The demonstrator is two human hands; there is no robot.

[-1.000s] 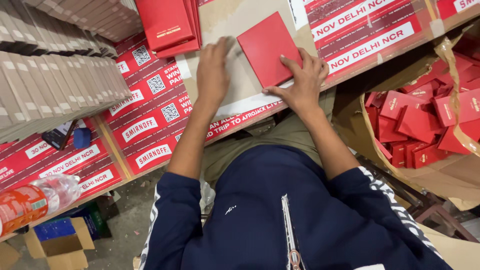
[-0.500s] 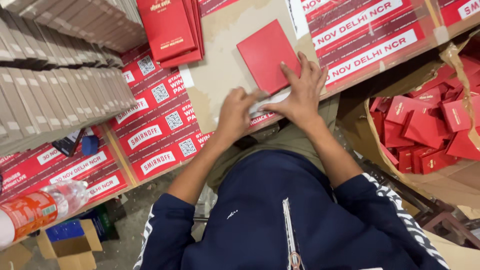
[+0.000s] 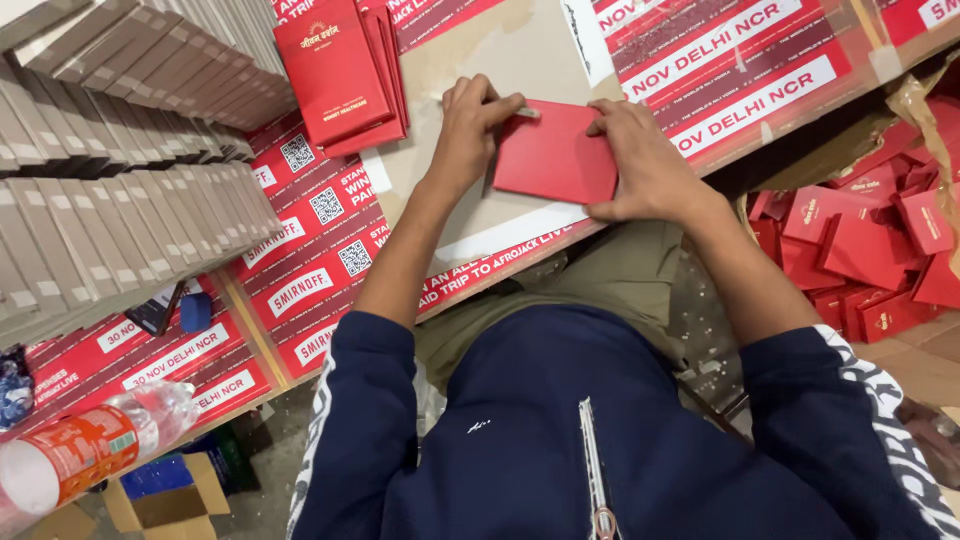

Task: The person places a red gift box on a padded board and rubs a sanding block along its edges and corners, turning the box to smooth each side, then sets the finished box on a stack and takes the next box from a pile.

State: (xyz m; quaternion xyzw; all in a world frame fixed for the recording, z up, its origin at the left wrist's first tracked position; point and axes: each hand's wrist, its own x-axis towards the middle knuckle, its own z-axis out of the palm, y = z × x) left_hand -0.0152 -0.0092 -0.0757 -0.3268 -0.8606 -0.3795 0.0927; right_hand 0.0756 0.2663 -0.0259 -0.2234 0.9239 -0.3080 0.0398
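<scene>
A flat red cover [image 3: 555, 152] lies on a beige board [image 3: 490, 60] on the work table. My left hand [image 3: 470, 125] presses at the cover's upper left corner, fingers curled around a small grey tool whose tip shows at the cover's top edge. My right hand [image 3: 645, 165] rests flat on the cover's right side, holding it down. A stack of finished red booklets [image 3: 340, 75] lies to the upper left of my left hand.
Rows of grey stacked blocks [image 3: 110, 190] fill the left side. A cardboard box of loose red covers [image 3: 865, 255] sits at the right. A plastic bottle with an orange label [image 3: 85, 450] lies lower left, above small open cardboard boxes [image 3: 165, 500].
The red cover has been brought down and laid flatter in front of me. My left hand moved from the table edge up to the cover's top left corner. My right hand shifted to its right side.
</scene>
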